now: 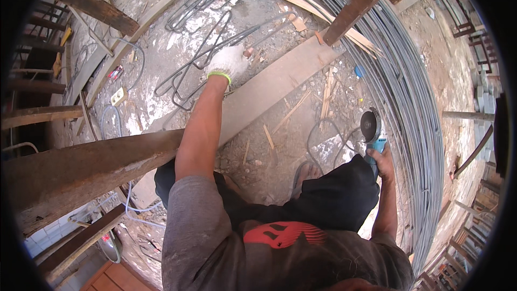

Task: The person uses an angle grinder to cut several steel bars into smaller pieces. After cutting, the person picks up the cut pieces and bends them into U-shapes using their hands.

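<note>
Beside the right knee point(362, 175) | right hand point(384, 163) wrapped round grinder point(378, 144) | left hand point(227, 63) outstretched, grip unclear

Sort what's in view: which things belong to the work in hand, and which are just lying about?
In hand:
angle grinder, held in the right hand
bent metal rods, at the gloved left hand

Apparently just lying about:
wood splinters
small blue object
bundle of long rods, though perhaps stock
</note>
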The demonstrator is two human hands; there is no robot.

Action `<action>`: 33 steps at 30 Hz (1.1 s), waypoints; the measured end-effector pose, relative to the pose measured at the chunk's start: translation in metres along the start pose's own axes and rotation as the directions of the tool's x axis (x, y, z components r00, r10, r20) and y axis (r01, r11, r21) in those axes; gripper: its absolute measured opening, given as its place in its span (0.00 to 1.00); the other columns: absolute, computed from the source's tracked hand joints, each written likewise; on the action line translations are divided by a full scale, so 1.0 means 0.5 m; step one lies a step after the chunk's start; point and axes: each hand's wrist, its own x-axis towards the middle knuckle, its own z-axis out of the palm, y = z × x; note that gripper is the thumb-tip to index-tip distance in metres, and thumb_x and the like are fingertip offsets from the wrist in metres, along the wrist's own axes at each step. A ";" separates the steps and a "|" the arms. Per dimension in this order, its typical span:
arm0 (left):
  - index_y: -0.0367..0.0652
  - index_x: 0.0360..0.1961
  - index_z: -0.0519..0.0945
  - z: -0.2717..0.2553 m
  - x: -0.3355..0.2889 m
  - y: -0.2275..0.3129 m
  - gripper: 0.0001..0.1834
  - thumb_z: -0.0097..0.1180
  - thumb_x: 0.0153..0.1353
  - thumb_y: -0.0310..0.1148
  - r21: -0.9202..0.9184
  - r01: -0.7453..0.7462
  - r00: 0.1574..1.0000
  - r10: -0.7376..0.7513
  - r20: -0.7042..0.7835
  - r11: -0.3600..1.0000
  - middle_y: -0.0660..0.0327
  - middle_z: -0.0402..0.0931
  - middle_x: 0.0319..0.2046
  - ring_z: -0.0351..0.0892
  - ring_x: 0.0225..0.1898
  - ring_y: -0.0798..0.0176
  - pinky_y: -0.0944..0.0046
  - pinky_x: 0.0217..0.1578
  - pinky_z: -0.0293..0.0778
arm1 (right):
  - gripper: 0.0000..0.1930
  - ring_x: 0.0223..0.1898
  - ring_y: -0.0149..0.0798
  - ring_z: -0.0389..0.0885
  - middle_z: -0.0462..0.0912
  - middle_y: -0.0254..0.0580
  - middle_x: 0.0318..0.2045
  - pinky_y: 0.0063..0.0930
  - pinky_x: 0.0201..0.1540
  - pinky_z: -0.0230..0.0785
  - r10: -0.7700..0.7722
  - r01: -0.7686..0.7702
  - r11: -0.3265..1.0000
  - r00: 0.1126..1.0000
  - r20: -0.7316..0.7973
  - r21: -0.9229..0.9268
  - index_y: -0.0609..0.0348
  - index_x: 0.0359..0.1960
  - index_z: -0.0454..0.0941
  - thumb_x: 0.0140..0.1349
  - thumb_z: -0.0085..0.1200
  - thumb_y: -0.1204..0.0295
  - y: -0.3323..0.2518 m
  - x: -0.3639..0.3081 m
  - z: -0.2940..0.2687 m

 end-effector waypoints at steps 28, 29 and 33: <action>0.45 0.45 0.83 0.203 -0.115 0.133 0.22 0.44 0.69 0.49 -0.058 -0.063 0.993 0.069 0.100 0.996 0.48 0.82 0.42 0.81 0.47 0.43 0.46 0.48 0.75 | 0.26 0.32 0.41 0.83 0.83 0.51 0.34 0.35 0.35 0.76 -0.094 0.141 0.960 0.976 0.196 -0.242 0.71 0.45 0.79 0.47 0.66 0.63 -0.225 0.380 0.251; 0.44 0.45 0.83 0.204 -0.116 0.132 0.22 0.44 0.69 0.49 -0.065 -0.065 0.992 0.072 0.100 0.996 0.48 0.82 0.42 0.81 0.46 0.43 0.46 0.48 0.75 | 0.26 0.32 0.41 0.83 0.83 0.51 0.34 0.35 0.35 0.76 -0.079 0.134 0.956 0.974 0.212 -0.262 0.71 0.45 0.79 0.47 0.66 0.63 -0.230 0.387 0.255; 0.43 0.46 0.81 0.196 -0.115 0.135 0.22 0.44 0.69 0.49 -0.084 -0.076 0.988 0.087 0.131 0.994 0.46 0.82 0.41 0.81 0.46 0.42 0.45 0.47 0.75 | 0.27 0.32 0.41 0.83 0.83 0.51 0.35 0.36 0.36 0.76 -0.034 0.110 0.943 0.971 0.235 -0.314 0.70 0.46 0.79 0.47 0.65 0.62 -0.240 0.404 0.267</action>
